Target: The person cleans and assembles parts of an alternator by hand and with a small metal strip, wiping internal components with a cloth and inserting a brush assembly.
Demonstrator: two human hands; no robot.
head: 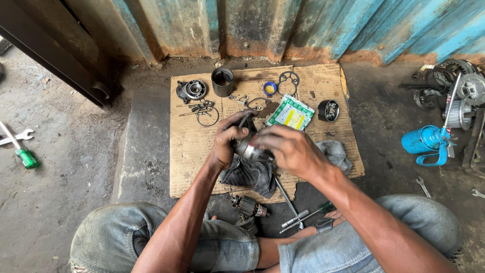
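My left hand (229,137) and my right hand (290,149) both grip a small grey metal motor part (248,148) above a dark grey rag (251,174). The left hand wraps its far end; the right hand covers its near end from the right. Both hover over a sheet of brown cardboard (189,146) on the ground. A motor armature (248,206) with copper windings lies just below, near my knees.
On the cardboard lie a dark metal cylinder (222,81), a round end cap (193,90), long bolts and a ring (202,111), a gasket (289,79), a green-white packet (290,113) and a black round part (328,110). A blue canister (424,141) and gears sit right; a green-handled screwdriver (22,154) lies left.
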